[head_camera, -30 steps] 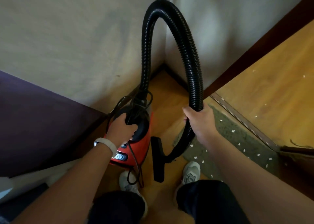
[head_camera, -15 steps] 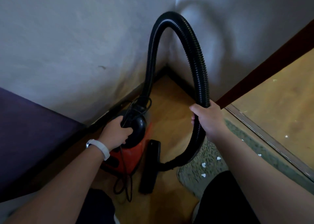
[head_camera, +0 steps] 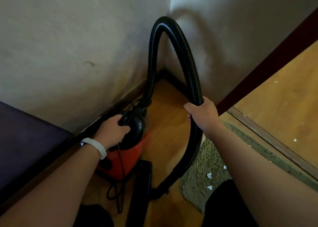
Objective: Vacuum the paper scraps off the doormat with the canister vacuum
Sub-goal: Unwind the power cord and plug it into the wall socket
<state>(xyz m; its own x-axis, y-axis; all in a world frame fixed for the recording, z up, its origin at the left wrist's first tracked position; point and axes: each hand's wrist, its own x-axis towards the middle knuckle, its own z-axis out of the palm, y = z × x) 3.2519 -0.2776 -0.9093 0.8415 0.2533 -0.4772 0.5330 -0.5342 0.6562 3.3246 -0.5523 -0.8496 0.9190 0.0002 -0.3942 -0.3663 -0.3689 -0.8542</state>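
A: Left hand (head_camera: 111,130), white wristband (head_camera: 96,146) behind it. What is it doing?

B: It is gripping the black moulded handle (head_camera: 136,130) on top of the red plastic canister vacuum (head_camera: 123,159), fingers curling under it. The canister is tilting low by the left wall's skirting. Whether it is resting on the floor, I cannot tell.

A: Nearest items?

B: A thin black power cord (head_camera: 118,192) is looping below the canister. The flat black floor nozzle (head_camera: 142,183) is showing just right of the canister, over bare wooden floor (head_camera: 165,123), beside the mat and not on it. The shaggy grey-green doormat (head_camera: 196,175) is lying to the right, with small white paper scraps (head_camera: 209,175) sitting on its pile.

A: Right hand?

B: The right hand (head_camera: 203,116) is clasping the black ribbed hose (head_camera: 189,63) partway along, fingers wrapping round it.

A: Farther back?

B: The hose is arching up before the corner of two pale plaster walls (head_camera: 68,37) and coming down into the canister. A metal threshold strip (head_camera: 268,137) is running along the mat's far edge. Loose white flecks (head_camera: 295,140) are lying on the wood beyond it.
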